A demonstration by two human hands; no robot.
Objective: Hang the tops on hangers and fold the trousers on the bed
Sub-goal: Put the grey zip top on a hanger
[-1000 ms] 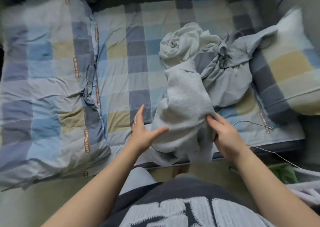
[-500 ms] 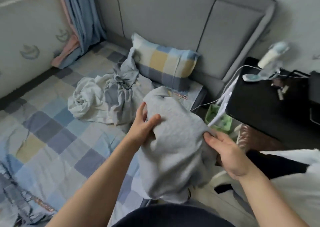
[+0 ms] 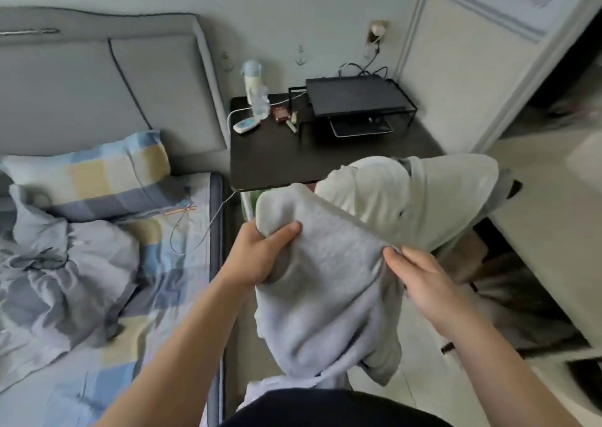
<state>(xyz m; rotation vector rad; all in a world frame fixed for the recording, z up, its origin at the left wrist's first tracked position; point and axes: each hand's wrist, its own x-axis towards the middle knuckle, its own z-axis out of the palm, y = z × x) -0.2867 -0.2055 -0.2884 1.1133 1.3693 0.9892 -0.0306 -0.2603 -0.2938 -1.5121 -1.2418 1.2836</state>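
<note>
**Garment held clear of the bed, no hanger in sight**

Left of the desk [image 3: 277, 162], the bed [image 3: 169, 312] carries a heap of clothes [image 3: 65, 273]. The grey garment [image 3: 325, 283] hangs bunched in front of the desk, over the floor [image 3: 534, 218]. I cannot tell whether it is a top or trousers, and guessing wrong means the wrong treatment. The left hand [image 3: 260, 257] has a closed grip round a wad of cloth; the right hand [image 3: 420, 276] pinches an edge. If either slips, the cloth drags on the floor. A swing could snag the cable [image 3: 213, 213] trailing off the desk's left edge.

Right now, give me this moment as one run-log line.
left hand: grips grey garment top edge | right hand: pinches same edge | garment: held up beside bed, bunched | step: neither hung nor folded yet
</note>
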